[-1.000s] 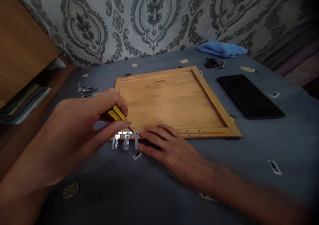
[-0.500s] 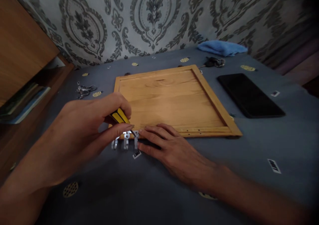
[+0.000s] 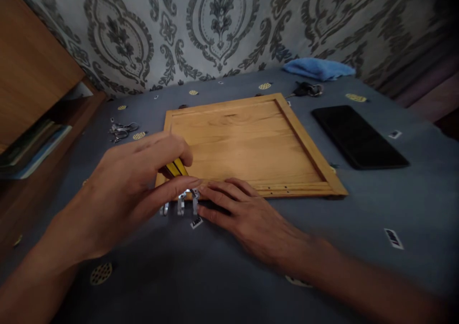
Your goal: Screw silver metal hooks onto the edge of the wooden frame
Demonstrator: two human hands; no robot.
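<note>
My left hand (image 3: 143, 175) is closed around the yellow and black handle of a screwdriver (image 3: 176, 167). The tool slants down to the right, and its tip is at a silver metal hook (image 3: 195, 204) on the near rail of a framed wooden panel (image 3: 233, 142). Another such hook (image 3: 180, 205) sits just left of it, and a third (image 3: 164, 209) is partly covered by my left thumb. My right hand (image 3: 240, 209) lies flat on the rail, fingers stretched out, with thumb and fingertips beside the right-hand hook. Small dark holes show farther right along the rail.
A black phone (image 3: 358, 137) lies right of the panel. Behind are keys (image 3: 304, 89) and a blue cloth (image 3: 319, 69) near the patterned wall. Several loose metal pieces (image 3: 122, 130) lie at left, near a wooden cabinet (image 3: 39, 61) with books on its shelf.
My left hand has turned slightly and shifted a little to the right with the screwdriver, its thumb now lying over more of the hooks' tops. My right hand and the panel stay put.
</note>
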